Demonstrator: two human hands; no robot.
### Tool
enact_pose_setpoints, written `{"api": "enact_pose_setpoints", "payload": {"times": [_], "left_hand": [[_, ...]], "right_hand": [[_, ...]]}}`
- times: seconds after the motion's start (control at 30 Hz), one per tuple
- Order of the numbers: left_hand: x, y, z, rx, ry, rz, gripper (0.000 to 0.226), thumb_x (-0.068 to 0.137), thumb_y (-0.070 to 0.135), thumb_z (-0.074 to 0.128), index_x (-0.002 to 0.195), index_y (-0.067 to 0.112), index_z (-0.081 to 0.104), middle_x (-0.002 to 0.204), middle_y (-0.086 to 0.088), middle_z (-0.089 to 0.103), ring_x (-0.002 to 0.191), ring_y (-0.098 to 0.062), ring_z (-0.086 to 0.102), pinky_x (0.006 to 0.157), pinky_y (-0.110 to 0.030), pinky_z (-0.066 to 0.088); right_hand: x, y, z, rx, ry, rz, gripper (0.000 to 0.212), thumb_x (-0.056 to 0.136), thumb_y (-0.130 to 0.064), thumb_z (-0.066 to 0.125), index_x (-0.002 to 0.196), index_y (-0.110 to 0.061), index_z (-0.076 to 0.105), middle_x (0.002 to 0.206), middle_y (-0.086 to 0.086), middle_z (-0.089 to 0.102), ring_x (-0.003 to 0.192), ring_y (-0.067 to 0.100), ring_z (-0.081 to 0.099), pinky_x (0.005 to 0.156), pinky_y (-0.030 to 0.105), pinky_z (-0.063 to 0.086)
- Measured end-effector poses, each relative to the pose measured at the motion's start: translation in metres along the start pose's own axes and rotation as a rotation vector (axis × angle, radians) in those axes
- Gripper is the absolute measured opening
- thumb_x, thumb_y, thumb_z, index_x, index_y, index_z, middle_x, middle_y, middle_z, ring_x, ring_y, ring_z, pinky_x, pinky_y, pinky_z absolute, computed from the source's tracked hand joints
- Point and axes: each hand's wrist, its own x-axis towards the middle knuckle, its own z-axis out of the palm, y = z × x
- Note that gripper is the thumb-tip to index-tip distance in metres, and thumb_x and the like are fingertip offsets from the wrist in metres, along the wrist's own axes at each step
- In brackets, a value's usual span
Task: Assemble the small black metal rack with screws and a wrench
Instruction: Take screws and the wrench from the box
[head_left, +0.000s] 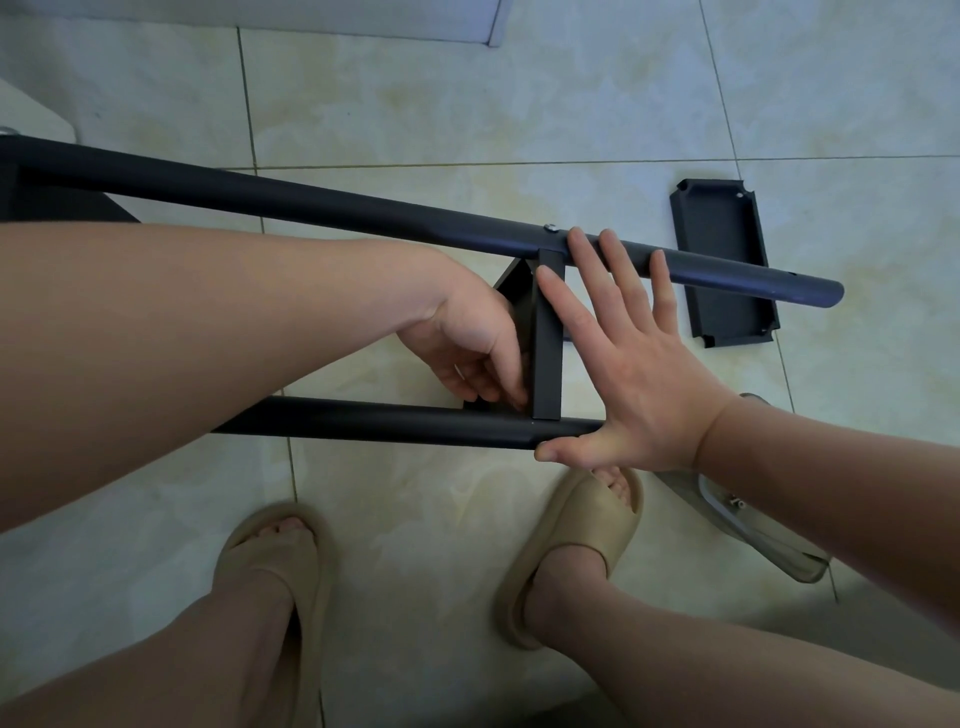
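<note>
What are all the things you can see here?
far tube: one, black, lying across the floor
near tube: one, black, closer to the feet
fitted shelf: one, black, spanning between the two tubes
screw: one, silver, on the far tube above the fitted shelf
loose shelf: one, black, on the floor at right, crossed by the far tube's end
plastic bag: one, clear, on the floor under the right forearm
floor: pale tiles
slippers: two, beige, on the feet
left hand: fingers curled at the fitted shelf
right hand: spread open, fingertips on far tube, thumb on near tube
</note>
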Motion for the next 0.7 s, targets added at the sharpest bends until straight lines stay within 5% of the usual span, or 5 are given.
{"api": "enact_pose_setpoints", "payload": {"times": [0.2, 0.5, 0.7], "left_hand": [[-0.0013, -0.0002, -0.0005, 0.021, -0.016, -0.014, 0.013, 0.09, 0.02, 0.067, 0.088, 0.026, 0.078, 0.098, 0.004, 0.076, 0.09, -0.015, 0.065, 0.086, -0.03, 0.049], [0.0049, -0.0013, 0.003, -0.027, -0.025, -0.004, 0.01, 0.089, 0.01, 0.068, 0.092, 0.017, 0.073, 0.083, 0.002, 0.071, 0.072, -0.011, 0.061, 0.077, -0.026, 0.049], [-0.0006, -0.0037, -0.0017, -0.075, -0.102, -0.02, 0.018, 0.093, 0.011, 0.06, 0.098, 0.021, 0.075, 0.102, 0.002, 0.074, 0.091, -0.015, 0.066, 0.09, -0.032, 0.051]], "right_hand": [[0.0004, 0.0, 0.0011, 0.006, 0.002, 0.0, 0.131, 0.068, -0.096, 0.04, 0.163, -0.014, 0.003, 0.169, 0.02, -0.005, 0.155, 0.042, -0.01, 0.118, 0.073, -0.002], [0.0001, -0.0002, -0.0005, 0.003, -0.004, 0.007, 0.131, 0.068, -0.096, 0.04, 0.163, -0.014, 0.004, 0.169, 0.019, -0.006, 0.155, 0.041, -0.011, 0.118, 0.071, -0.004], [0.0001, -0.0008, -0.0018, 0.001, -0.008, 0.012, 0.131, 0.068, -0.095, 0.042, 0.163, -0.012, 0.006, 0.169, 0.02, -0.006, 0.155, 0.042, -0.01, 0.118, 0.072, -0.003]]}}
